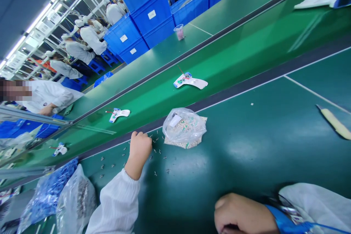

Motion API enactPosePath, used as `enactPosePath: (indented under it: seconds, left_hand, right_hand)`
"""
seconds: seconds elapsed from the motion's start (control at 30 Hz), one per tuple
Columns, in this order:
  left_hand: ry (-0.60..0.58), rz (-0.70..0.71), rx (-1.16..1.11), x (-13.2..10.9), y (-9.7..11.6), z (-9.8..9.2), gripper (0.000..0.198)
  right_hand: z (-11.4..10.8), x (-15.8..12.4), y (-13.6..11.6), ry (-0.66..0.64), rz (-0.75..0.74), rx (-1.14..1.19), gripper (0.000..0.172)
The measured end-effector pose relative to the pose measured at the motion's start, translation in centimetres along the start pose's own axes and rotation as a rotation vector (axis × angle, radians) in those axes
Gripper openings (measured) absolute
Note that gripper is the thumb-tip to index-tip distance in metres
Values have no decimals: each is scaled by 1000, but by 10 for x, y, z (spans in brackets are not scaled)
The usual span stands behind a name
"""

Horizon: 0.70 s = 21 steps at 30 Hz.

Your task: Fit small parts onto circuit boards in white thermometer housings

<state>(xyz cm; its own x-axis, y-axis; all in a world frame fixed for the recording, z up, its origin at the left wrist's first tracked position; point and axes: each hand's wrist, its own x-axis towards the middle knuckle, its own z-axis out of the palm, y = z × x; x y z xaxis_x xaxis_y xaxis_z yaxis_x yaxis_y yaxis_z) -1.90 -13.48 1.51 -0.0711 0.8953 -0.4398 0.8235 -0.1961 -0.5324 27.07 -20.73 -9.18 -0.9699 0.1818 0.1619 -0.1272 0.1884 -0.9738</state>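
My left hand [139,150] is closed over the green workbench [216,168], near the belt's edge. Its fingertips point away from me, and whatever they pinch, if anything, is hidden. Small metal parts [155,150] lie scattered on both sides of it. Just right of these sits a clear plastic bag [185,128] of tiny pale and green pieces. At the bottom edge my right hand [241,212] is curled, its fingers turned under and partly cut off by the frame. I cannot see anything held in it. A blue strap [282,221] circles that wrist.
A green conveyor belt [148,97] carries white-and-blue gun-shaped housings [192,81] with wires. Bags of blue parts [51,190] and metal pieces [78,199] stand at left. A pale-handled tool [334,122] lies right. Blue crates [153,14] and a seated co-worker [46,97] are beyond.
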Motion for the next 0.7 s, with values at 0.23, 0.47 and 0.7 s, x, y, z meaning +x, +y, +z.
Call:
enactPosePath:
  seconds: [0.23, 0.47, 0.7]
  left_hand:
    - [151, -55, -70, -10, -7, -8, 23]
    - [527, -36, -244, -17, 20, -79, 26]
    - [684, 44, -350, 0, 33, -86, 25]
  right_hand:
    - [3, 2, 2, 12, 6, -19, 17]
    - [-3, 2, -4, 45, -35, -61, 18]
    - [-10, 4, -13, 34, 22, -96, 12]
